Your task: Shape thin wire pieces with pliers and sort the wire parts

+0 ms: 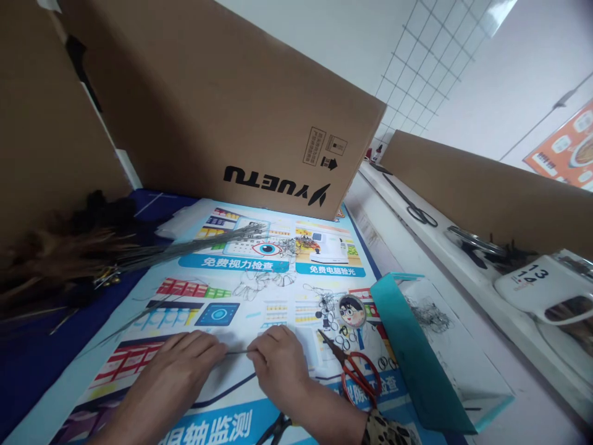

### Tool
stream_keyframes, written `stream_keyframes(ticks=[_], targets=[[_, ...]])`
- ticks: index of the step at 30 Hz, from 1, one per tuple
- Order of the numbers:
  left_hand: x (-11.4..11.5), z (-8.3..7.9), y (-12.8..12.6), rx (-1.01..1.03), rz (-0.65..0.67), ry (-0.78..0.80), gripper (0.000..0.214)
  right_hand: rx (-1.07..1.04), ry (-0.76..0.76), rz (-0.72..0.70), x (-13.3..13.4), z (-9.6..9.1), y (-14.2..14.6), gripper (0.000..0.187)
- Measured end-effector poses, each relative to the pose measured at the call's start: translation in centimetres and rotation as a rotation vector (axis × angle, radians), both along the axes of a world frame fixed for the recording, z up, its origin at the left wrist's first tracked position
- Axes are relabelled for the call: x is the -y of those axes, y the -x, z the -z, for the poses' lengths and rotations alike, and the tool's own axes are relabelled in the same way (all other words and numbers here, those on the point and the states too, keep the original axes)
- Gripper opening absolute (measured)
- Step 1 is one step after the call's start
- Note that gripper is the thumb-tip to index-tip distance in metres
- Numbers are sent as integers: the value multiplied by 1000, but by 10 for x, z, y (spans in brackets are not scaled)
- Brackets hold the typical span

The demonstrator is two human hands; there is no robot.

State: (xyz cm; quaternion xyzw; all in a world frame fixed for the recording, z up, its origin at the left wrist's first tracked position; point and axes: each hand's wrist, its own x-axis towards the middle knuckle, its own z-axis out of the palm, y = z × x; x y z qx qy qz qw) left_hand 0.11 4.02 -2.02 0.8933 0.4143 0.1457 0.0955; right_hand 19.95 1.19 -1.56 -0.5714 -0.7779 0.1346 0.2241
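My left hand (180,371) and my right hand (280,368) are close together over the printed sheet, both closed. Between their fingertips stretches a short, thin grey wire (237,352), gripped at each end. Right of my right hand lies a pair of scissors (356,374) with red handles, blades pointing up and left. Partly hidden beneath my right forearm is a black-handled tool (278,429). Small dark wire rings (343,339) lie beyond the scissors, and loose wire loops (264,283) are scattered farther back.
A bundle of long wires (222,240) extends from brown and black feathery material (60,253) at left. A teal box (417,364) holding tangled wire stands right. Large cardboard (222,105) walls the back. On the right ledge are black scissors (421,215) and a white mug (523,284).
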Motion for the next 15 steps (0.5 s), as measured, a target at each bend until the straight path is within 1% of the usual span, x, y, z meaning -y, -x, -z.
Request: stream_keyframes(ticks=[4, 9, 15], targets=[[3, -6, -3, -23, -27, 7, 23, -24, -5, -2, -1, 1, 0, 9], [7, -15, -9, -10, -73, -47, 19, -68, -15, -5, -2, 3, 0, 10], [10, -13, -9, 99, -104, -80, 18, -99, -11, -34, -4, 2, -1, 10]])
